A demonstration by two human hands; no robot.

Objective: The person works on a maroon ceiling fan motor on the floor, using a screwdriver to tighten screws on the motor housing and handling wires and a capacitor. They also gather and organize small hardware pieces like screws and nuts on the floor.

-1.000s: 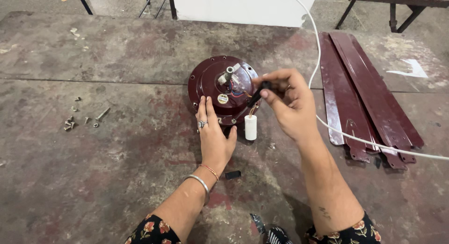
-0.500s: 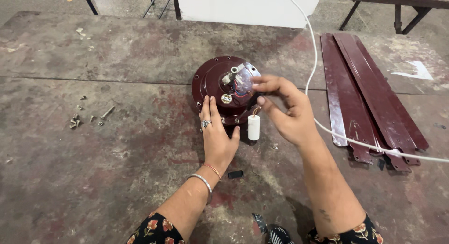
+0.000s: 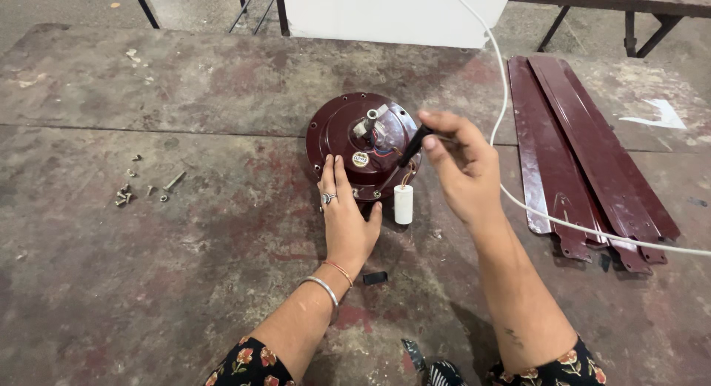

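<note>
**Hands at the fan motor**

While the left hand (image 3: 346, 222) lies flat and released, fingers straight, its fingertips touch the motor (image 3: 363, 145) rim at 7 o'clock. The right hand (image 3: 461, 171), at the motor's 3 o'clock, is clenched on a dark tool (image 3: 412, 148), likely a screwdriver, whose tip slants down toward the motor's wiring. A white capacitor (image 3: 403, 204) hangs on short wires at the motor's 5 o'clock, between the two hands. The motor, dark red and round, sits mid-worktop (image 3: 185, 282) with its shaft up. At 9 o'clock, well apart, lie loose screws (image 3: 144, 188). At 3 o'clock lie stacked blades (image 3: 585, 156), with a white cable (image 3: 518, 201) running across them. A small black piece (image 3: 375, 278) lies near the left wrist.
</note>
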